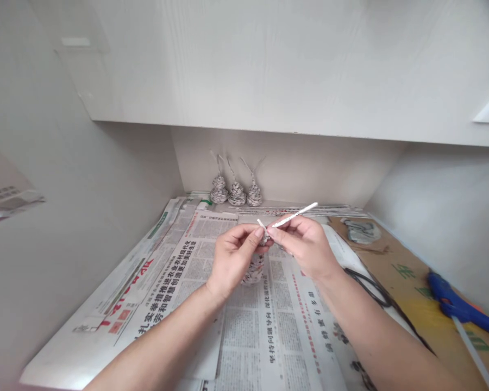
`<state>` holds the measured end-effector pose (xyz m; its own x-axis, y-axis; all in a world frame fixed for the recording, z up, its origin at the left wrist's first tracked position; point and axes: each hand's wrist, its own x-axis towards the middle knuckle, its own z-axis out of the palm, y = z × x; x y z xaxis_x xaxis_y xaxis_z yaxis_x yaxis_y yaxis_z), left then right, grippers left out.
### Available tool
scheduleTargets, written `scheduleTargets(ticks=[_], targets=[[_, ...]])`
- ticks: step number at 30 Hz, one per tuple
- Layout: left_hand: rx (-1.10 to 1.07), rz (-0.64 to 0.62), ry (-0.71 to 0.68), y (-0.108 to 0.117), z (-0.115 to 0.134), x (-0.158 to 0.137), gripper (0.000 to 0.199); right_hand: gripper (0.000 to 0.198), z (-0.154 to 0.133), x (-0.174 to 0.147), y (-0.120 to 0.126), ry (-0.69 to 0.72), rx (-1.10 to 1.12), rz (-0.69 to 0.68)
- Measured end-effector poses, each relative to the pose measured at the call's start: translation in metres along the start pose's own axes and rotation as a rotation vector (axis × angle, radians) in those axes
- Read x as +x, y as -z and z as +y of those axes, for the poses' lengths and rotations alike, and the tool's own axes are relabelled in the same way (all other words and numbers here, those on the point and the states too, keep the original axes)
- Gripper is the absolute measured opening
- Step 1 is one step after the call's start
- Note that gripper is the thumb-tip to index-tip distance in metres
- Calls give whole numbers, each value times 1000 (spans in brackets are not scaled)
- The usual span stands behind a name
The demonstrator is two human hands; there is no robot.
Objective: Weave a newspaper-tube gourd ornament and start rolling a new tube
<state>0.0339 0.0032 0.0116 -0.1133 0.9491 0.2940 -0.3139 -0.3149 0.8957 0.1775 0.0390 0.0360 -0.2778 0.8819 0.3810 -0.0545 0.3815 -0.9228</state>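
A small gourd woven from rolled newspaper (252,272) stands upright in front of me, its upper part mostly behind my fingers. My left hand (233,255) is closed on its top, thumb and fingers pinching it, with a short paper end (261,223) poking up by the thumb. Close beside, my right hand (307,247) pinches a white rolled paper strip (296,214) that slants up to the right. Both hands' fingertips nearly meet at the gourd's top.
Newspaper (244,331) covers the table. Three woven paper gourds (237,194) stand against the back wall beside long paper sticks (334,210). Rightward lie black-handled scissors (369,285), a plastic bag (362,232) and a blue glue gun (458,308) on cardboard (399,255). A panel (269,70) overhangs.
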Motion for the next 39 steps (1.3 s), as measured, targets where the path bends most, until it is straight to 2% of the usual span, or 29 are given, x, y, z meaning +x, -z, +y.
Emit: scheduleTargets(ticks=[7, 17, 23, 26, 29, 33, 36, 39], targets=[[-3, 12, 28, -1, -1, 3, 22, 17, -6, 0, 1, -75, 28, -34], [72, 48, 20, -3, -3, 2, 19, 18, 2, -11, 3, -75, 38, 10], [150, -37, -2, -3, -1, -1, 16, 21, -17, -18, 6, -79, -69, -17], [206, -102, -73, -2, -1, -4, 15, 24, -27, -22, 7, -100, -192, 9], [224, -147, -127, -2, -3, -7, 15, 26, -29, -23, 8, -136, -165, 28], [208, -155, -108, -3, -2, -9, 17, 32, -29, -24, 7, -206, -44, 48], [231, -147, -70, -4, -1, -11, 19, 37, -36, -29, 8, -247, -69, 48], [248, -150, -35, -4, -1, -10, 21, 35, -44, -42, 18, -248, -139, -20]])
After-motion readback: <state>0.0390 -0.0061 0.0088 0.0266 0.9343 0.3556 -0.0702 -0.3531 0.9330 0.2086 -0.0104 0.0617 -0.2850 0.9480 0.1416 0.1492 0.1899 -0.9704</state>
